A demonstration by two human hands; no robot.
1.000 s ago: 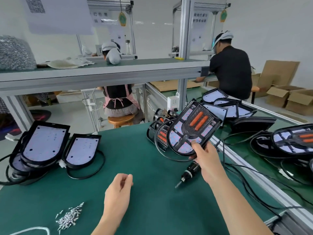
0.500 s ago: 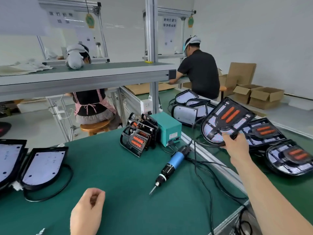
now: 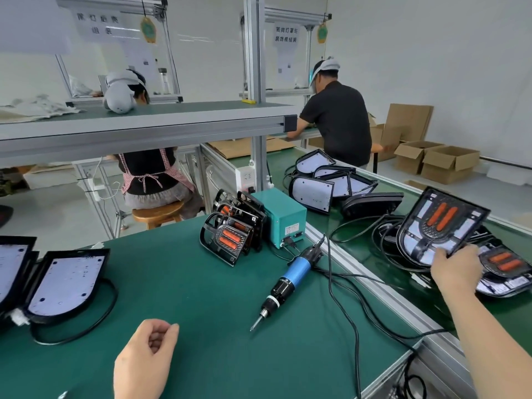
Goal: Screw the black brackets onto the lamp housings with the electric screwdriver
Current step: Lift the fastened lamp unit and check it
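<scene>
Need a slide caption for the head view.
Right hand holds a bracketed lamp housing; electric screwdriver lies on the green bench.

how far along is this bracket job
Done: bracketed lamp housings lie on the right belt. In hand: the right hand holds another bracketed housing over them. Left: bare lamp housings at left, loose black brackets beside the teal box; the electric screwdriver lies idle.

Chinese characters on hanging sign [image 3: 286, 34], illegible
</scene>
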